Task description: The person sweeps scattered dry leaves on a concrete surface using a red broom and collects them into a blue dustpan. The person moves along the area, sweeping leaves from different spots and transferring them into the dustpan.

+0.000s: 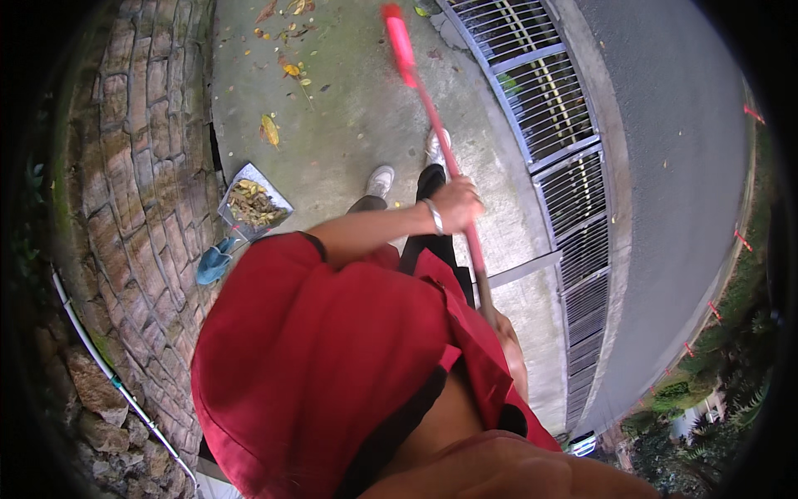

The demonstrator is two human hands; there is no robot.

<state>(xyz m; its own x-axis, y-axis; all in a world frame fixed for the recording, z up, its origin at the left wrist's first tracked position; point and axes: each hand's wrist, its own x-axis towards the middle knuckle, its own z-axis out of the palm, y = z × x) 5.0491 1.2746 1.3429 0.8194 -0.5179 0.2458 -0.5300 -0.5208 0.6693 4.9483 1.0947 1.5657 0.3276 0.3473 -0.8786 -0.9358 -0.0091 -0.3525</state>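
A broom with a long red handle point(439, 125) and a pinkish-red head point(400, 43) slants across my front, the head out over the concrete and smeared by motion. My left hand point(457, 205), with a pale band at the wrist, is wrapped round the middle of the handle. Lower down, near the handle's end, my right hand point(510, 343) also grips it, partly hidden by my red top. To my left, a dustpan point(281, 202) stands by the stone wall, holding dry leaves point(254, 205). Beside it is a blue object point(216, 260) that I cannot make out clearly.
Yellow leaves point(268, 130) lie scattered on the concrete path point(341, 108) ahead. A stone-block wall point(145, 166) borders the left. Along the right runs a barred metal grating point(555, 108), with a grey road point(673, 166) beyond. My shoes point(380, 180) stand on the concrete.
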